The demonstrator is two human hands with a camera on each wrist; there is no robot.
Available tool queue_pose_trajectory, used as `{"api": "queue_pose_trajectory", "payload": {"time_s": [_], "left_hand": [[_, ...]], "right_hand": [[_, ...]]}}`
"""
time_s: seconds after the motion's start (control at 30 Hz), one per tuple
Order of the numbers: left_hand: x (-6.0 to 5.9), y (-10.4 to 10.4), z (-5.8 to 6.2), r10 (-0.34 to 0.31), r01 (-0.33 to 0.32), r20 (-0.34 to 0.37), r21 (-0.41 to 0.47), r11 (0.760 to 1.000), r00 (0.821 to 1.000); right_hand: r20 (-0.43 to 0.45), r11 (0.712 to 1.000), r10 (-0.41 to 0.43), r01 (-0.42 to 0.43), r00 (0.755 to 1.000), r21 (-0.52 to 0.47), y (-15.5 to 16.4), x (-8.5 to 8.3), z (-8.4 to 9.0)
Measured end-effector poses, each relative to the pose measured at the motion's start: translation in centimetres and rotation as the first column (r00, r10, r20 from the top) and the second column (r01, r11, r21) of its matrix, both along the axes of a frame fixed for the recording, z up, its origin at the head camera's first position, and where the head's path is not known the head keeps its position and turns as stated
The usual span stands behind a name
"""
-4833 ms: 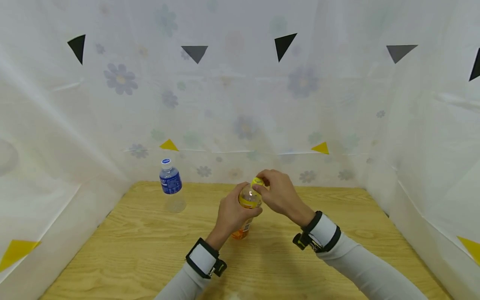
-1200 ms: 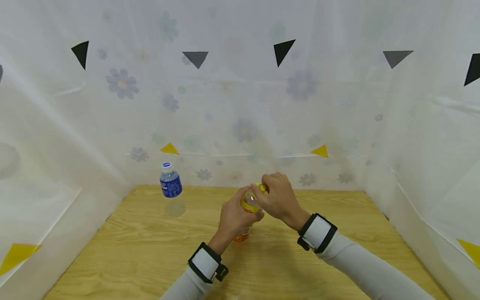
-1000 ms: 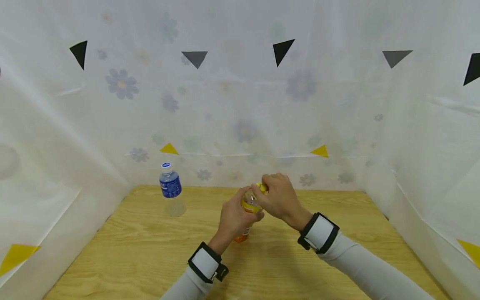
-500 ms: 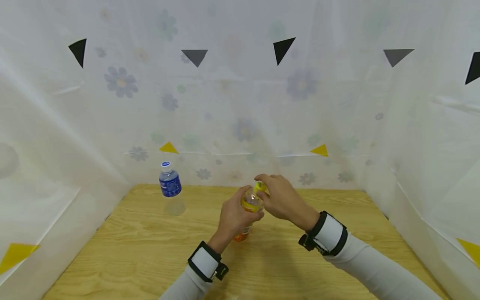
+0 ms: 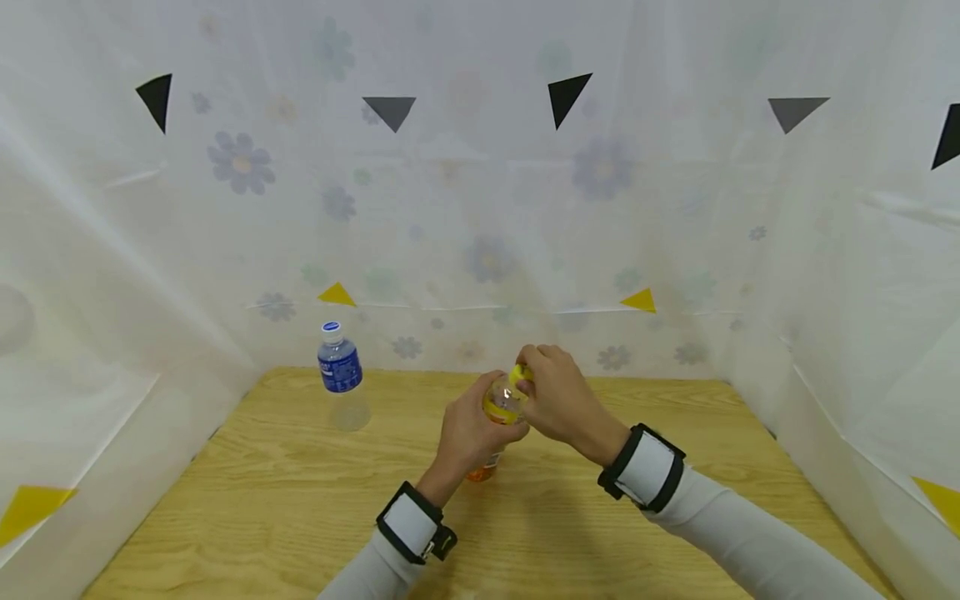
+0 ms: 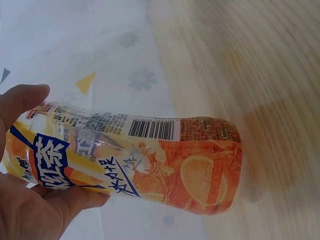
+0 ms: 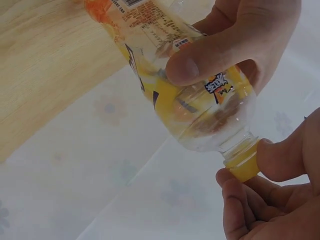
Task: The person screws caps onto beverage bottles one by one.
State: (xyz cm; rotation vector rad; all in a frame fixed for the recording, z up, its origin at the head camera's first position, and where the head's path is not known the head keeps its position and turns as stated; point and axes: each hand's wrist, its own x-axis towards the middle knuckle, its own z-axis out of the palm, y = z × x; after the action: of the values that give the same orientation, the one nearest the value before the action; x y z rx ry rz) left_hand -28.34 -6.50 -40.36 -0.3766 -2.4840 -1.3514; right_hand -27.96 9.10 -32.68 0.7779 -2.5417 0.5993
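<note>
A clear plastic drink bottle (image 6: 165, 165) with an orange and yellow label stands tilted over the table in the head view. My left hand (image 5: 471, 427) grips it round its upper body, thumb on one side and fingers on the other. On the bottle's neck sits a yellow cap (image 7: 243, 162). My right hand (image 5: 562, 398) pinches this cap between thumb and fingertips, as the right wrist view shows. The bottle looks empty through its clear shoulder. Part of the label is hidden behind the left hand.
A second clear bottle (image 5: 340, 367) with a blue label and white cap stands upright at the back left of the wooden table (image 5: 285, 500). White patterned sheeting (image 5: 480, 183) with coloured triangles encloses the table at the back and sides.
The right hand's fingers have shifted round the yellow cap, loosening half a second ago and curling onto it again now. The left hand keeps its grip on the bottle. The blue-labelled bottle has not moved.
</note>
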Motion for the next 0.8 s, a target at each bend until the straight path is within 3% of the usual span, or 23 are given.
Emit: {"api": "queue_pose_trajectory", "payload": {"time_s": [0.53,0.8], "left_hand": [[-0.06,0.08,-0.06,-0.015,0.015,-0.053,0.015,1.000,0.998],[-0.01,0.29,-0.23,-0.010,0.011,-0.070,0.025,1.000,0.998]], "right_hand": [[-0.087,1.000,0.001,-0.003,0.996,-0.021,-0.20,-0.39,-0.26],[-0.085,1.000,0.015,-0.015,0.996,-0.006,0.00,-0.77,-0.37]]}}
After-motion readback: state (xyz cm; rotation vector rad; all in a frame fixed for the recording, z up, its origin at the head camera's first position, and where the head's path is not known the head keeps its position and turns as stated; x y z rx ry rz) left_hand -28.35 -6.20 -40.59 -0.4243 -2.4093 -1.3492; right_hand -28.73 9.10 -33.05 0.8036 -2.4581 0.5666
